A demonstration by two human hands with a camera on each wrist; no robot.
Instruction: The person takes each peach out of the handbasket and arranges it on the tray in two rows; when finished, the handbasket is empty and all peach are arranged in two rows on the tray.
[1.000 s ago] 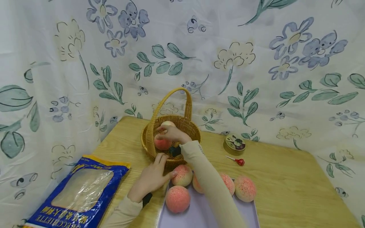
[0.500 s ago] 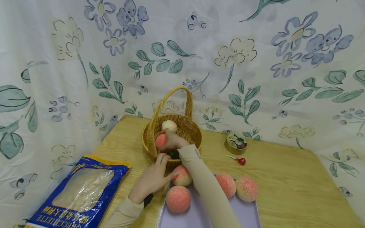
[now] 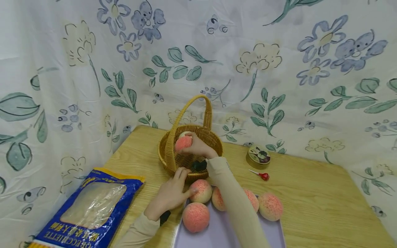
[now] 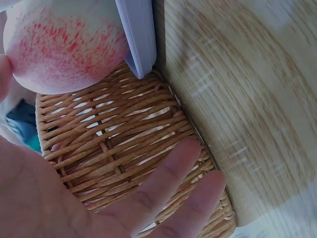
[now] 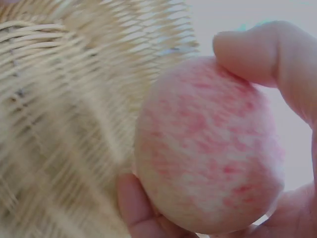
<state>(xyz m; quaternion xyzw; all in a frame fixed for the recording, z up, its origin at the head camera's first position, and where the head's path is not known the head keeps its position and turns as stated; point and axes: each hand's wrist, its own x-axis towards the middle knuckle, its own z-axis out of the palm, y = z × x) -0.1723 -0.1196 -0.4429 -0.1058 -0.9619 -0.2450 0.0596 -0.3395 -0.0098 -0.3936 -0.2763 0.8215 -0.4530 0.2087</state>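
Note:
In the head view my right hand is inside the wicker basket, gripping a pink peach. The right wrist view shows thumb and fingers curled round this peach, the woven wall blurred behind it. A paler peach in the basket is mostly hidden behind it. My left hand rests on the basket's near side with fingers extended along the weave. Its thumb touches a peach at the corner of the lilac tray.
More peaches lie on the tray, including a pink one and one at the right corner. A blue pasta bag lies at left. A round tin and a red lollipop are right of the basket.
My right hand has closed round the pink peach and raised it toward the back of the basket, in front of the paler one. The left hand stays at the basket's near side.

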